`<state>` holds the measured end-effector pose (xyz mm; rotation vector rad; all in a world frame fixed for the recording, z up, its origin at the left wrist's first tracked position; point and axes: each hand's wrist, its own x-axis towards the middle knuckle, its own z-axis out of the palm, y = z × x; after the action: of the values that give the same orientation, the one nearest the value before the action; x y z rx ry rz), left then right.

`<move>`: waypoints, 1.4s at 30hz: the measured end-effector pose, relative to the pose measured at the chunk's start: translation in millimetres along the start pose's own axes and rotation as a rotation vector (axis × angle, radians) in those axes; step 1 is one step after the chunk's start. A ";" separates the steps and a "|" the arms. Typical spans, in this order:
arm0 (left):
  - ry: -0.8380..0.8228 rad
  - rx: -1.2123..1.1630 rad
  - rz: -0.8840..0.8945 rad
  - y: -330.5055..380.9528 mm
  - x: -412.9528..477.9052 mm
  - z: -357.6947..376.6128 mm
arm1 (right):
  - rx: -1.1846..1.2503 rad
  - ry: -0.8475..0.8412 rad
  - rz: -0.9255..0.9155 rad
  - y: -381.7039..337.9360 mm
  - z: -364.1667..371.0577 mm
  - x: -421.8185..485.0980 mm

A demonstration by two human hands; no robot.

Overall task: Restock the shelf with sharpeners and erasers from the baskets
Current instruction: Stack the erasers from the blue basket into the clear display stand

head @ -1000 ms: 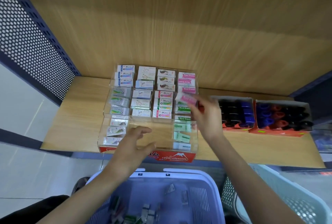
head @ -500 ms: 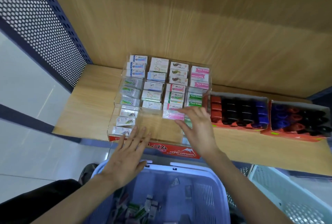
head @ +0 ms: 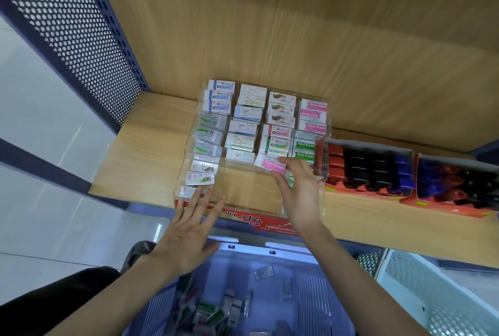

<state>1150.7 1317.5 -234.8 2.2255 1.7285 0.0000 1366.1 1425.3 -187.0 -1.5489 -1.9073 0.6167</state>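
The right hand [head: 299, 195] pinches a pink-and-white eraser [head: 271, 164] lettered "Hard Eraser", low in the clear tray's [head: 244, 217] third column. The left hand [head: 189, 230] is flat with straight fingers at the tray's front edge.

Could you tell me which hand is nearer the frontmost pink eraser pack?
Right. The right hand holds the pink eraser pack; the left hand is at the display's front-left corner.

The blue basket [head: 307, 292] holds blurred packs [head: 208, 311], perhaps erasers.
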 end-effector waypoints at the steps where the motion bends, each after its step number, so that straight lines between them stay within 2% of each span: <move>1: -0.002 -0.026 0.000 -0.2 0.0 0.6 | 0.004 -0.007 -0.009 -0.5 0.3 -0.3; 5: 0.011 -0.135 0.001 -0.1 -3.3 -6.7 | -0.030 -0.081 -0.061 1.9 10.8 -20.0; 9: 0.165 -0.051 -0.016 -2.8 -15.0 -5.7 | -0.070 -0.082 -0.121 8.2 21.0 -35.0; 12: 0.185 -0.013 -0.009 -8.1 -15.5 1.9 | -0.090 -0.056 -0.147 10.0 26.5 -35.6; 15: 0.170 -0.002 -0.031 -11.9 -14.6 7.4 | -0.124 0.049 -0.208 14.4 21.0 -30.9; 18: 0.176 0.005 -0.043 -13.8 -14.3 12.3 | -0.228 0.245 -0.048 29.3 -8.9 -11.2; 19: 0.173 0.001 -0.049 -13.5 -13.7 12.6 | -0.298 0.263 -0.004 35.6 -19.7 -2.7; 26: 0.162 -0.028 -0.070 -11.1 -14.8 12.5 | -0.618 -0.002 0.054 36.4 -48.4 39.2; 31: 0.173 -0.062 -0.068 -4.8 -14.5 6.4 | -0.809 -0.208 -0.065 36.6 -61.8 50.8; 33: 0.237 -0.066 -0.058 -1.7 -17.7 5.3 | -0.807 -0.290 -0.055 35.8 -60.6 53.8; 37: 0.352 -0.058 0.013 4.5 -38.8 12.7 | -0.677 -0.521 0.075 29.1 -65.3 66.8; 38: 0.370 -0.071 0.032 7.5 -46.7 14.3 | -0.662 -0.524 0.070 26.5 -67.2 65.6; 39: 0.375 -0.075 0.057 10.2 -55.8 18.9 | -0.660 -0.465 0.031 25.0 -68.9 60.1; 40: 0.354 -0.075 0.082 11.6 -66.0 25.5 | -0.660 -0.329 -0.031 25.0 -69.9 48.8; 42: 0.231 -0.099 0.098 9.9 -86.0 48.1 | -0.608 0.038 -0.164 27.1 -65.0 2.8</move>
<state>1146.5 1222.2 -261.2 2.3086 1.6882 0.3706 1430.2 1432.7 -158.7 -1.7035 -2.2908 -0.0837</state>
